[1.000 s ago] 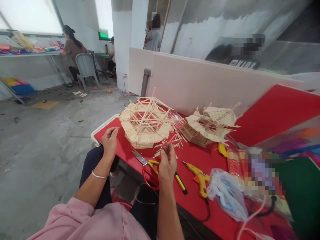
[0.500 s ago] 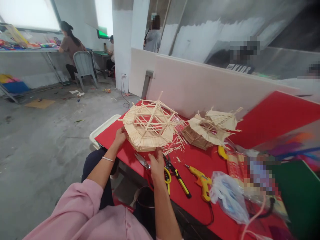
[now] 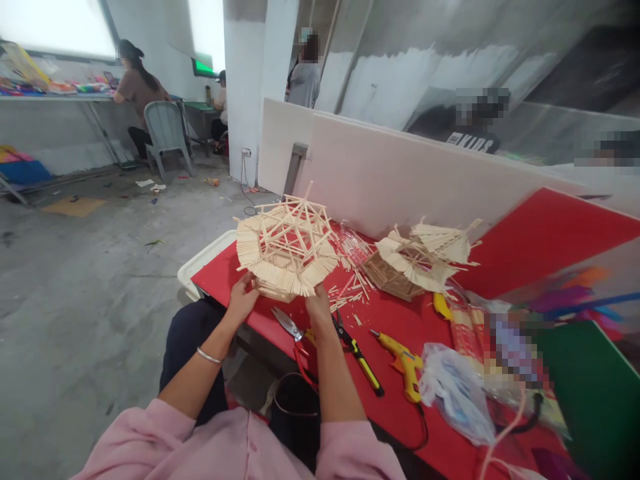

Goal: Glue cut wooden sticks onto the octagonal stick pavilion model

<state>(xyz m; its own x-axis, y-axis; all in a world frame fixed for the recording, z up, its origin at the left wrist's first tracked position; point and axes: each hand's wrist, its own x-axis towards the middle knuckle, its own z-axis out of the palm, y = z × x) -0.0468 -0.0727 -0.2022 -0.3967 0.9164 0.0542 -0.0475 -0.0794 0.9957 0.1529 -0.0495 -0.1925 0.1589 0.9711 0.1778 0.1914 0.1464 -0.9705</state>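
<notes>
A round roof-like structure of pale wooden sticks [image 3: 286,250] is tilted up off the red table [image 3: 400,320]. My left hand [image 3: 243,299] grips its lower left edge and my right hand [image 3: 319,308] grips its lower right edge. Loose sticks [image 3: 350,288] lie scattered just to the right of it. A second stick model [image 3: 419,259] stands further right on the table.
Red-handled scissors [image 3: 295,333], black-and-yellow pliers [image 3: 357,353] and a yellow glue gun [image 3: 403,363] lie near the table's front edge. A plastic bag [image 3: 455,393] is at the right. A white partition [image 3: 400,173] backs the table. Other people sit and stand far off.
My two hands moved from the table onto the stick structure, took hold of its lower edge and tipped it up towards me.
</notes>
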